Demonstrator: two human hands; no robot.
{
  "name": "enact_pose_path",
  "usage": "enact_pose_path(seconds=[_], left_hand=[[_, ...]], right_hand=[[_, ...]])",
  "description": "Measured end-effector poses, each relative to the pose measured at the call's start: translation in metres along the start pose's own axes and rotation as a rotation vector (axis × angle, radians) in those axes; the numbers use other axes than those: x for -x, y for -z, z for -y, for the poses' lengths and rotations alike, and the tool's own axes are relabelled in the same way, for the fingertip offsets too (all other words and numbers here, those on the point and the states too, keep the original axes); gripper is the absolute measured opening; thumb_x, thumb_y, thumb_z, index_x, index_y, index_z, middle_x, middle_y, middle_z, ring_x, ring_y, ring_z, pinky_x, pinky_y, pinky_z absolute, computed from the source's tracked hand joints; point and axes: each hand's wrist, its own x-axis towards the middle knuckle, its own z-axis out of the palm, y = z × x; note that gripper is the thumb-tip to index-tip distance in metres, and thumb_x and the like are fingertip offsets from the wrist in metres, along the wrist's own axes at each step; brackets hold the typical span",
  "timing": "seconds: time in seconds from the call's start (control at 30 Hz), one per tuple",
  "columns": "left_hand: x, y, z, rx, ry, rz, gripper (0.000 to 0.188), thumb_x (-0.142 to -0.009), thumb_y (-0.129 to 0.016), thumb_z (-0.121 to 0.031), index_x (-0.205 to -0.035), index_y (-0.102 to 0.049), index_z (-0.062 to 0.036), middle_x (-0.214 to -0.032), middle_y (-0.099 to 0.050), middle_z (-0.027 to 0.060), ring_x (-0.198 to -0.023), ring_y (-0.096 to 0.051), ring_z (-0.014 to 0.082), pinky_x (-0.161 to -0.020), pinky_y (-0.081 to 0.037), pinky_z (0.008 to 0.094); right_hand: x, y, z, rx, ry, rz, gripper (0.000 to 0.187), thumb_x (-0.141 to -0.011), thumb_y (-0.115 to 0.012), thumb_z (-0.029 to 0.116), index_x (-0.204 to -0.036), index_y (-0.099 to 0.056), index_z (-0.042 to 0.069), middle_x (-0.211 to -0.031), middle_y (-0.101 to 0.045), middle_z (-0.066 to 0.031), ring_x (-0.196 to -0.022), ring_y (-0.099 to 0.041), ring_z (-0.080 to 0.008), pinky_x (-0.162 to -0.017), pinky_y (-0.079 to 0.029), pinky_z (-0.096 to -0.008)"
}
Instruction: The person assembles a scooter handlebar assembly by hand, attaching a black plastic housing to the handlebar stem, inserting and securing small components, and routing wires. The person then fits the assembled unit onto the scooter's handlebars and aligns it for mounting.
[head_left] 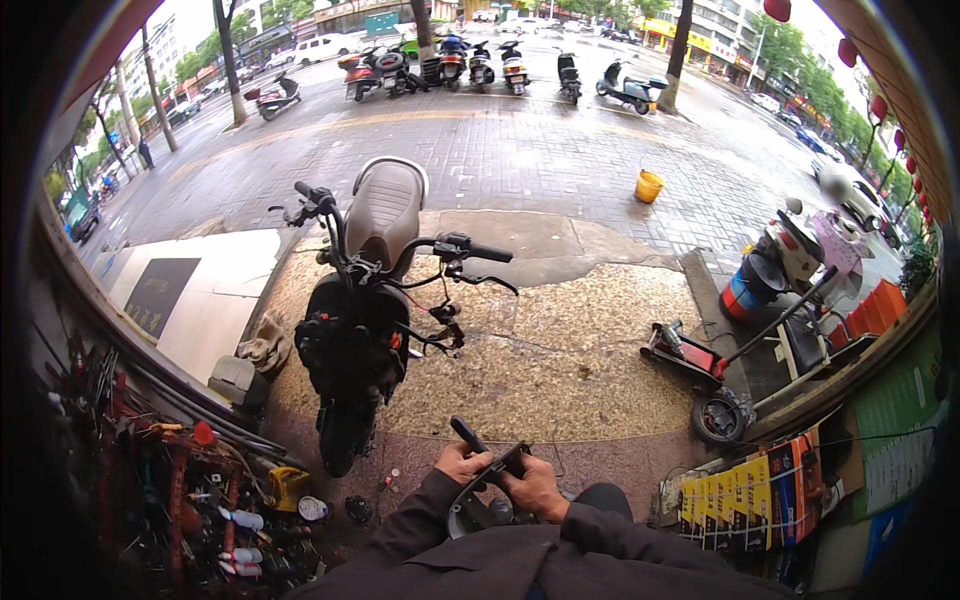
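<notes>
Apparently adjusting a dark part (pixel 514 463), gripping it with curled left hand (pixel 460 464) and curled right hand (pixel 539 490), next probably needing steady support.

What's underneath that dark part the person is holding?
Below the dark part, between the left hand and right hand, greyish rounded shapes show; I can't tell whether they belong to it. The hands and dark sleeves hide the rest.

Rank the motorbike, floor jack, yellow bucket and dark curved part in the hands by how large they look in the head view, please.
1. Motorbike
2. Floor jack
3. Dark curved part, partly covered
4. Yellow bucket; it stands farther off, so its real size is unsure
</notes>
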Motion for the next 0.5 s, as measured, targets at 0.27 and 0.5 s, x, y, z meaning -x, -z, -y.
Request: enact_pose_path(seconds=[0.27,0.5], left_hand=[[-0.005,-0.014,-0.006,-0.005,-0.035,0.014,0.033,-0.086,-0.071,-0.025,-0.100,-0.060,0.0031,-0.078,-0.066,0.0103,-0.058,-0.065,0.0192,-0.048,-0.055,0.0326],[-0.001,-0.042,-0.011,-0.019,-0.085,-0.023,0.031,-0.086,-0.071,-0.024,-0.097,-0.061,0.0028,-0.077,-0.064,0.0093,-0.056,-0.063,0.0183,-0.047,-0.054,0.0321]], right_hand=[[-0.004,0.009,-0.011,-0.020,-0.023,-0.035,0.019,-0.085,-0.070,0.018,-0.098,-0.069,0.004,-0.088,-0.072,-0.0103,-0.080,-0.068,-0.0182,-0.070,-0.052,-0.0316],[0.000,0.031,-0.028,-0.113,-0.040,0.011,0.021,-0.084,-0.072,0.021,-0.097,-0.070,0.005,-0.088,-0.072,-0.0136,-0.080,-0.070,-0.0208,-0.069,-0.052,-0.0322]])
